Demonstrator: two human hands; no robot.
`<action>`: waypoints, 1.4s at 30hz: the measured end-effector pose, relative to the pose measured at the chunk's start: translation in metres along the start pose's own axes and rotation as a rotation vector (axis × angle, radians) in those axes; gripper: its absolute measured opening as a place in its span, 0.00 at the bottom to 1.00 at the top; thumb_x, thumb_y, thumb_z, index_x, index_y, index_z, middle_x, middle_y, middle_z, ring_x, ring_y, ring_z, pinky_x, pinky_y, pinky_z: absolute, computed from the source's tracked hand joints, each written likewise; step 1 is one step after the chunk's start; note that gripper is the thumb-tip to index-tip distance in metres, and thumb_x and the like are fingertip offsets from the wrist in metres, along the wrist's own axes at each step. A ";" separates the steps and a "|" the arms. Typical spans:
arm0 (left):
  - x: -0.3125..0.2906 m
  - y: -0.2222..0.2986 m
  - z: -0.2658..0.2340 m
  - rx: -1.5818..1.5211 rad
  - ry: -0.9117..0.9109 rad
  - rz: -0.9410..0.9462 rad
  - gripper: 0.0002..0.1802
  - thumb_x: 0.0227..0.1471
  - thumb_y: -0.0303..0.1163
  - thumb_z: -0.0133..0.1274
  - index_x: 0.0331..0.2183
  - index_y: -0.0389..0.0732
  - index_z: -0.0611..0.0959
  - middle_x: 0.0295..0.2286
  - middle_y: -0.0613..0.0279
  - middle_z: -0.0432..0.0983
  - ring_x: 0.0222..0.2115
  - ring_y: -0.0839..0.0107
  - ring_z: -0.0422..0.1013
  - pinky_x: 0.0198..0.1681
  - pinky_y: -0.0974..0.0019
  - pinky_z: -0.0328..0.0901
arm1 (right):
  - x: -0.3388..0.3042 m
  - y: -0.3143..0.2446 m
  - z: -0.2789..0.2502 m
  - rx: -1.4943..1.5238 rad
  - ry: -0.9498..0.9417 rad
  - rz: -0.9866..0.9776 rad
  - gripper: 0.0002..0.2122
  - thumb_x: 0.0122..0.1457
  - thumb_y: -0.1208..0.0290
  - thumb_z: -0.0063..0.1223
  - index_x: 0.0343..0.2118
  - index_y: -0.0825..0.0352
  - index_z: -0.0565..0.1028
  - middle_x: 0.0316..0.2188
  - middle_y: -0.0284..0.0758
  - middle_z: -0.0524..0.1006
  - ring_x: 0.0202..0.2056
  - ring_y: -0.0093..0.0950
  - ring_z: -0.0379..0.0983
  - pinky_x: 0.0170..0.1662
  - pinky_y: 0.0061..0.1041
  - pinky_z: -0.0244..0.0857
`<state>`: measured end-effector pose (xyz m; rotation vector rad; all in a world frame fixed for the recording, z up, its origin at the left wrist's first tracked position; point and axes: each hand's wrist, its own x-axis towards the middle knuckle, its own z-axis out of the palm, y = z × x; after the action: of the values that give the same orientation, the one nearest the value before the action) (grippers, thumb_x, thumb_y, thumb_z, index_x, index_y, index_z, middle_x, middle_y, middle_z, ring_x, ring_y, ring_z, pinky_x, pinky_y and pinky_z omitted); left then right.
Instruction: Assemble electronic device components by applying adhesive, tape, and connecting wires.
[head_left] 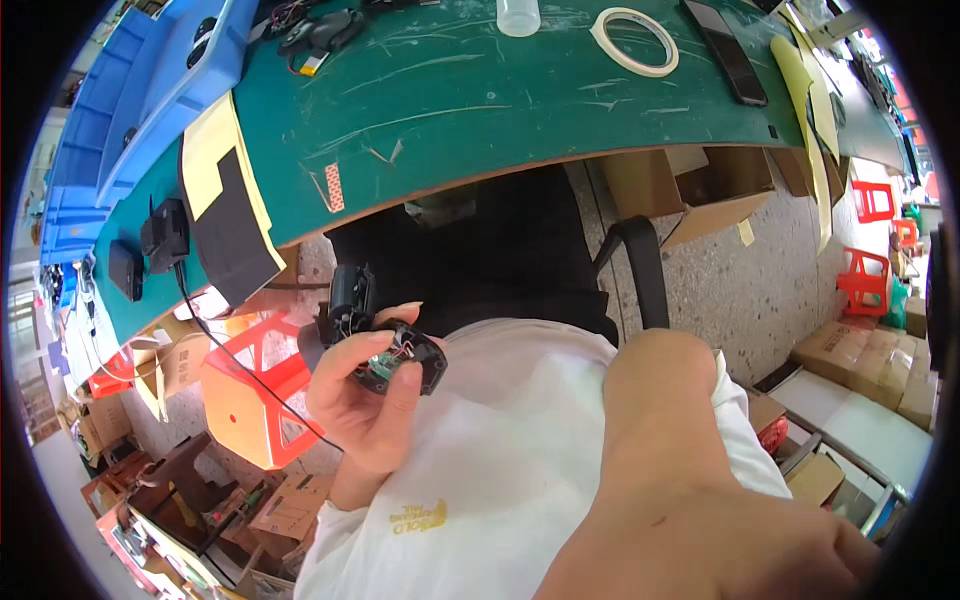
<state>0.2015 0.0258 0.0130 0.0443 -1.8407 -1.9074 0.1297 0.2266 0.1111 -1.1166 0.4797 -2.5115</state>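
My left hand (365, 400) is closed around an opened black electronic device (433, 366), held in front of my white shirt. Thumb and fingers pinch its housing, which exposes a small green circuit board (383, 364) and thin wires. A rounded black section (350, 292) of the device sticks up beyond the fingers, on the side toward the bench. My right hand (700, 545) is raised very near the camera at the lower right, with the elbow bent. Its back shows, but the fingers are mostly hidden or cut off, so I cannot see whether they hold anything.
The green-topped bench (430, 95) bears a tape roll (635, 42), a phone (725, 50), a clear cup (518, 17) and black device parts (325, 32). A blue bin (170, 110) stands left. A black cable (235, 365) hangs near a red stool (250, 400). Cardboard boxes (720, 215) sit below.
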 end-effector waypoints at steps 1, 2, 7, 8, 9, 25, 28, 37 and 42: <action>-0.004 0.001 -0.002 -0.010 0.003 -0.029 0.21 0.50 0.22 0.57 0.47 0.35 0.72 0.44 0.35 0.73 0.32 0.59 0.77 0.39 0.63 0.72 | 0.003 0.012 0.005 0.014 -0.009 -0.006 0.12 0.57 0.64 0.58 0.37 0.67 0.72 0.37 0.40 0.71 0.43 0.44 0.70 0.35 0.52 0.71; -0.002 -0.001 -0.002 -0.011 0.006 -0.035 0.21 0.50 0.22 0.57 0.47 0.35 0.72 0.44 0.35 0.73 0.32 0.59 0.77 0.39 0.63 0.72 | 0.005 0.014 0.004 0.026 -0.016 -0.011 0.12 0.57 0.65 0.58 0.37 0.67 0.72 0.37 0.40 0.71 0.43 0.44 0.70 0.35 0.52 0.71; 0.007 -0.009 0.001 -0.098 -0.007 -0.079 0.24 0.44 0.10 0.57 0.46 0.29 0.73 0.40 0.44 0.75 0.48 0.53 0.72 0.48 0.64 0.68 | 0.023 0.025 -0.022 0.139 -0.092 0.004 0.10 0.57 0.67 0.59 0.36 0.66 0.72 0.37 0.39 0.71 0.44 0.43 0.69 0.36 0.53 0.71; 0.006 -0.009 0.002 -0.137 0.000 -0.092 0.25 0.43 0.09 0.57 0.45 0.29 0.74 0.41 0.45 0.75 0.49 0.53 0.72 0.49 0.63 0.68 | 0.025 0.028 -0.027 0.175 -0.110 0.016 0.10 0.57 0.68 0.59 0.36 0.66 0.72 0.37 0.38 0.71 0.44 0.43 0.69 0.36 0.53 0.71; 0.007 -0.011 0.006 -0.152 0.057 -0.092 0.26 0.41 0.07 0.57 0.45 0.28 0.74 0.41 0.45 0.76 0.49 0.53 0.71 0.49 0.63 0.68 | 0.024 0.033 -0.040 0.201 -0.116 0.041 0.10 0.57 0.68 0.59 0.36 0.66 0.72 0.37 0.38 0.71 0.44 0.43 0.69 0.36 0.53 0.71; 0.040 -0.027 0.012 0.068 -0.038 0.191 0.21 0.39 0.12 0.61 0.40 0.31 0.79 0.40 0.29 0.75 0.38 0.55 0.79 0.41 0.62 0.74 | 0.004 0.068 -0.086 -1.067 0.213 0.490 0.13 0.45 0.81 0.67 0.36 0.72 0.79 0.32 0.40 0.79 0.26 0.21 0.75 0.23 0.17 0.68; 0.038 -0.032 0.013 0.148 -0.037 0.251 0.21 0.39 0.12 0.61 0.39 0.31 0.79 0.40 0.30 0.75 0.38 0.53 0.79 0.41 0.61 0.74 | 0.004 0.071 -0.086 -1.094 0.229 0.485 0.13 0.44 0.81 0.67 0.35 0.72 0.79 0.31 0.40 0.80 0.25 0.22 0.76 0.23 0.17 0.68; 0.039 -0.029 0.024 0.171 0.021 0.258 0.22 0.38 0.11 0.62 0.39 0.31 0.78 0.38 0.29 0.76 0.38 0.50 0.79 0.39 0.60 0.75 | 0.000 0.071 -0.083 -1.225 0.193 0.414 0.13 0.47 0.86 0.63 0.37 0.77 0.77 0.34 0.45 0.79 0.28 0.24 0.77 0.27 0.17 0.70; 0.037 -0.028 0.025 0.161 0.037 0.233 0.23 0.37 0.10 0.62 0.40 0.31 0.77 0.40 0.28 0.75 0.38 0.51 0.79 0.38 0.61 0.75 | -0.003 0.063 -0.086 -1.256 0.171 0.347 0.13 0.45 0.85 0.66 0.36 0.75 0.78 0.32 0.45 0.80 0.26 0.25 0.77 0.27 0.18 0.72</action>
<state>0.1517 0.0346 0.0002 -0.0781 -1.8813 -1.5895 0.0775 0.1862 0.0274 -0.9702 2.2366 -1.8595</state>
